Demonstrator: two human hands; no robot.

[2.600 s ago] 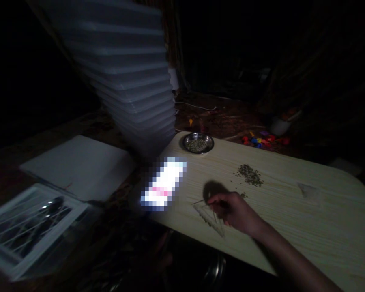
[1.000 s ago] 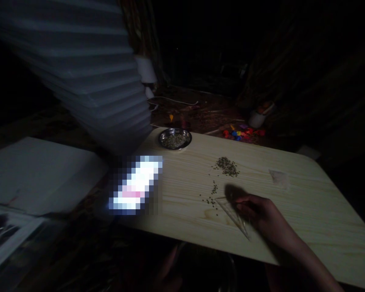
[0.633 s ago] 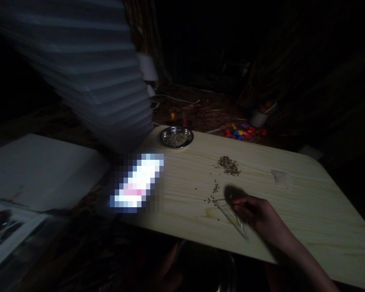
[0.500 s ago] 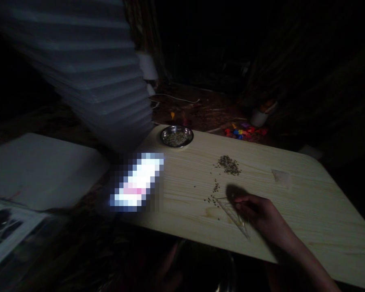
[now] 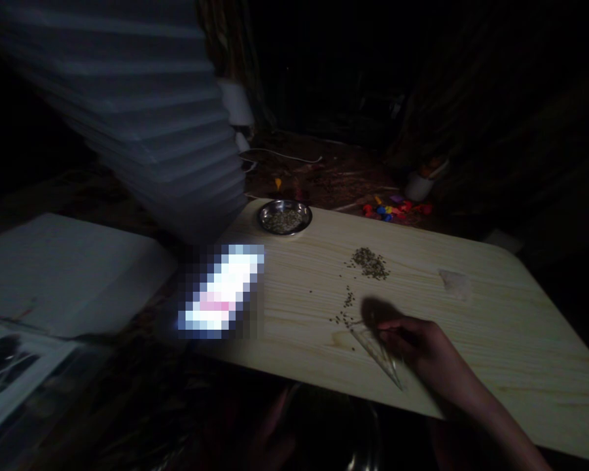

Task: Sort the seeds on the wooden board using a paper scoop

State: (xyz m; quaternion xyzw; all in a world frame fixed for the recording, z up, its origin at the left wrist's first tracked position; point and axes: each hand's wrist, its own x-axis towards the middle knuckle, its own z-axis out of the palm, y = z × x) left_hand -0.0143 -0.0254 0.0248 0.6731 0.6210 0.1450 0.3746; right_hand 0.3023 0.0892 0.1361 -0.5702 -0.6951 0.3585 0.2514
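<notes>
My right hand (image 5: 417, 337) is closed on a clear triangular set square (image 5: 380, 360), pinching it near its upper side. The set square is tilted against the wooden table, its long edge facing left. Just beyond its upper corner lies a small scatter of dark seeds or beans (image 5: 347, 299), with a larger pile (image 5: 369, 263) farther back. Below the table's front edge, in deep shadow, my left hand (image 5: 276, 428) appears to grip the left side of a shiny round bowl (image 5: 363, 454). Most of that bowl and the left fingers are hard to make out.
A steel dish (image 5: 285, 218) with pale seeds stands at the table's far left corner. A small clear packet (image 5: 455, 284) lies to the right. A bright blurred-out screen (image 5: 223, 291) stands at the left edge. Colourful bits (image 5: 397, 209) lie on the floor behind.
My right hand and the set square have shifted only slightly, with the set square's tilt a little different. The left hand looks unmoved.
</notes>
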